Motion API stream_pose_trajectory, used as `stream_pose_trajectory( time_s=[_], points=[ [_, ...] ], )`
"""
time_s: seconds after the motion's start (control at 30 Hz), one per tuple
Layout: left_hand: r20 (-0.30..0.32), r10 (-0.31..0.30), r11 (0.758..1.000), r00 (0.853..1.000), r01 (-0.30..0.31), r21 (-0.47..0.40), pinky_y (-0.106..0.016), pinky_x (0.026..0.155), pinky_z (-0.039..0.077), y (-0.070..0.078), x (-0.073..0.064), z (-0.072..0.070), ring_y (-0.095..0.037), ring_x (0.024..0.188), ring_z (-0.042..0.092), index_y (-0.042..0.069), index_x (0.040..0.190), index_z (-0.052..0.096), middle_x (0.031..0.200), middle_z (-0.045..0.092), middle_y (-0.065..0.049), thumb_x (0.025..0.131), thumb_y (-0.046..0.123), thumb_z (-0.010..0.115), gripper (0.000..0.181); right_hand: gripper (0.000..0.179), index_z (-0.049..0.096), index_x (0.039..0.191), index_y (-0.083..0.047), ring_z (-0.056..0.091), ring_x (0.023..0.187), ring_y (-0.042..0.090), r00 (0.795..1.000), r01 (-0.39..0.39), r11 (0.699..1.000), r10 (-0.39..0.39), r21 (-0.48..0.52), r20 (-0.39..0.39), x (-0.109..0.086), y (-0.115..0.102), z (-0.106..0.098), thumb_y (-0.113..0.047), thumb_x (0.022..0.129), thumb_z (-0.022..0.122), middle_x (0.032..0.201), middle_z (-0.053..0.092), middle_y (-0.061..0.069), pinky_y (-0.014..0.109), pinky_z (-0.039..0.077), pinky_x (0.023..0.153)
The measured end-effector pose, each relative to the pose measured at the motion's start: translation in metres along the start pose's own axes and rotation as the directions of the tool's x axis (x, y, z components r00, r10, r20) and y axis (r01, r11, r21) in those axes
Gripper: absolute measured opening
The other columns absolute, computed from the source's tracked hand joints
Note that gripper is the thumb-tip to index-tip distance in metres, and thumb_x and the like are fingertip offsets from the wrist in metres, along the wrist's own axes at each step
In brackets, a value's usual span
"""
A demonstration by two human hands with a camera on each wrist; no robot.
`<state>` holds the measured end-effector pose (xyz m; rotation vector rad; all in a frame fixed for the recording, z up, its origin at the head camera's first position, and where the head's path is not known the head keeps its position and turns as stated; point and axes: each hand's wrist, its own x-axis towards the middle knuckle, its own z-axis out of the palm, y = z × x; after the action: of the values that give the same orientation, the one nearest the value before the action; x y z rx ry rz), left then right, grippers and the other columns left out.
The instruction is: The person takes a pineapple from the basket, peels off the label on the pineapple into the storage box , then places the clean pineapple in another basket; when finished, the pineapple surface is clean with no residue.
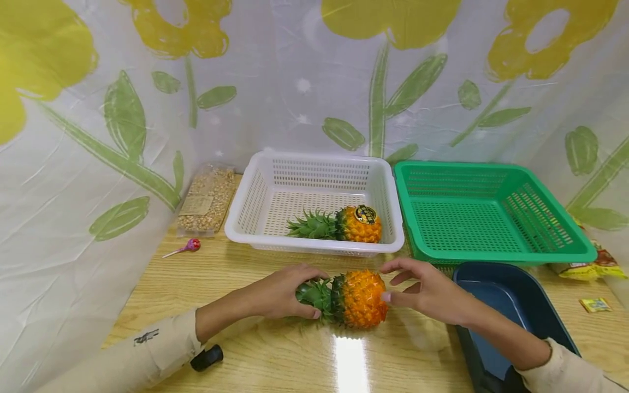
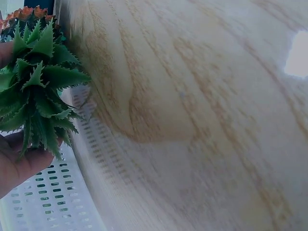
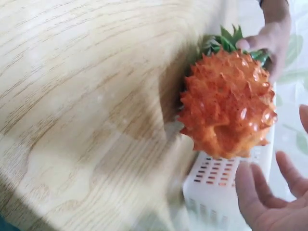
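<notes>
An orange pineapple [image 1: 364,299] with a green leafy crown lies on its side over the table, crown to the left. My left hand [image 1: 291,292] holds it by the crown, thumb on the near side and fingers on the far side. The leaves [image 2: 41,86] show between thumb and fingers in the left wrist view. At the fruit's base, my right hand [image 1: 432,289] has its fingers spread. The right wrist view shows a gap between those fingertips and the spiky base [image 3: 226,110]. A second pineapple [image 1: 361,225], with a round sticker, lies inside the white basket [image 1: 314,248].
A green basket [image 1: 496,256] stands right of the white one. Nearer me is a dark blue bin [image 1: 533,295]. A lollipop [image 1: 193,245] and a bag of beige kernels [image 1: 208,199] lie at left. Snack packets [image 1: 595,305] lie at the right.
</notes>
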<state>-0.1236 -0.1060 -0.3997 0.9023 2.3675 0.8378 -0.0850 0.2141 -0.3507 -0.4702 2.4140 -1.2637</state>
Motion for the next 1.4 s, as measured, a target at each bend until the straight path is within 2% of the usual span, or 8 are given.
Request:
stream_pose_trajectory(
  time_s=[0.2, 0.4, 0.53, 0.7, 0.93, 1.03, 1.17, 1.4],
  points=[
    [-0.001, -0.002, 1.0, 1.0, 0.002, 0.002, -0.054, 0.106, 0.044, 0.001, 0.0, 0.0, -0.031, 0.134, 0.05, 0.021, 0.145, 0.051, 0.147, 0.051, -0.008, 0.086, 0.044, 0.078, 0.069, 0.052, 0.057, 0.133, -0.018, 0.049, 0.126, 0.041, 0.999, -0.042, 0.999, 0.042, 0.001, 0.008, 0.008, 0.0, 0.006, -0.035, 0.089, 0.077, 0.143, 0.051, 0.014, 0.046, 0.053, 0.093],
    [-0.011, 0.007, 1.0, 1.0, -0.007, 0.012, -0.053, 0.108, 0.044, 0.001, 0.001, 0.0, -0.029, 0.134, 0.05, 0.021, 0.145, 0.052, 0.146, 0.052, -0.007, 0.086, 0.043, 0.078, 0.068, 0.066, 0.051, 0.141, -0.018, 0.048, 0.13, 0.041, 0.998, -0.045, 0.999, 0.045, -0.021, 0.045, 0.015, -0.002, 0.014, -0.038, 0.085, 0.081, 0.148, 0.047, 0.012, 0.057, 0.048, 0.098],
    [-0.02, 0.013, 1.0, 1.0, -0.012, 0.022, -0.052, 0.106, 0.045, 0.0, 0.001, 0.001, -0.028, 0.131, 0.052, 0.02, 0.144, 0.053, 0.145, 0.053, -0.007, 0.085, 0.043, 0.079, 0.068, 0.076, 0.048, 0.145, -0.015, 0.05, 0.127, 0.039, 0.997, -0.036, 0.998, 0.04, -0.057, 0.068, 0.02, -0.003, 0.02, -0.039, 0.082, 0.083, 0.148, 0.046, 0.012, 0.056, 0.05, 0.095],
    [-0.022, 0.016, 0.999, 1.0, -0.016, 0.032, -0.052, 0.105, 0.045, 0.0, 0.001, 0.001, -0.028, 0.131, 0.052, 0.019, 0.144, 0.053, 0.144, 0.054, -0.007, 0.085, 0.043, 0.078, 0.068, 0.084, 0.045, 0.148, -0.006, 0.055, 0.118, 0.034, 0.993, -0.015, 0.997, 0.024, -0.081, 0.118, 0.026, -0.003, 0.022, -0.038, 0.081, 0.084, 0.143, 0.048, 0.018, 0.049, 0.054, 0.089],
    [-0.025, 0.022, 0.999, 0.999, -0.021, 0.042, -0.052, 0.107, 0.044, 0.0, 0.001, 0.001, -0.029, 0.132, 0.051, 0.018, 0.144, 0.053, 0.144, 0.054, -0.007, 0.085, 0.042, 0.078, 0.069, 0.093, 0.04, 0.151, -0.007, 0.05, 0.129, 0.039, 0.988, -0.049, 0.991, 0.067, -0.128, 0.14, 0.032, -0.002, 0.025, -0.042, 0.078, 0.086, 0.148, 0.046, 0.02, 0.061, 0.045, 0.103],
    [-0.025, 0.021, 0.999, 0.999, -0.02, 0.04, -0.052, 0.107, 0.045, 0.0, 0.001, 0.001, -0.028, 0.131, 0.052, 0.018, 0.144, 0.053, 0.144, 0.054, -0.007, 0.085, 0.043, 0.079, 0.069, 0.096, 0.039, 0.151, -0.006, 0.057, 0.119, 0.035, 0.985, -0.058, 0.993, 0.073, -0.105, 0.154, 0.034, -0.002, 0.027, -0.039, 0.076, 0.087, 0.143, 0.048, 0.019, 0.054, 0.051, 0.098],
    [-0.026, 0.02, 0.999, 0.999, -0.019, 0.033, -0.05, 0.105, 0.046, 0.0, 0.001, 0.002, -0.027, 0.129, 0.053, 0.018, 0.143, 0.053, 0.142, 0.055, -0.006, 0.084, 0.042, 0.079, 0.068, 0.097, 0.039, 0.15, -0.005, 0.061, 0.103, 0.024, 0.983, -0.034, 0.996, 0.047, -0.079, 0.175, 0.038, -0.002, 0.031, -0.036, 0.073, 0.09, 0.133, 0.052, 0.015, 0.039, 0.056, 0.084],
    [-0.025, 0.022, 0.999, 0.999, -0.022, 0.028, -0.052, 0.106, 0.045, 0.0, 0.001, 0.001, -0.028, 0.13, 0.053, 0.018, 0.143, 0.053, 0.143, 0.055, -0.007, 0.085, 0.042, 0.079, 0.068, 0.103, 0.04, 0.151, -0.007, 0.056, 0.11, 0.025, 0.986, -0.012, 0.993, 0.031, -0.118, 0.166, 0.043, -0.004, 0.037, -0.039, 0.068, 0.093, 0.136, 0.051, 0.014, 0.04, 0.053, 0.089]
  ],
)
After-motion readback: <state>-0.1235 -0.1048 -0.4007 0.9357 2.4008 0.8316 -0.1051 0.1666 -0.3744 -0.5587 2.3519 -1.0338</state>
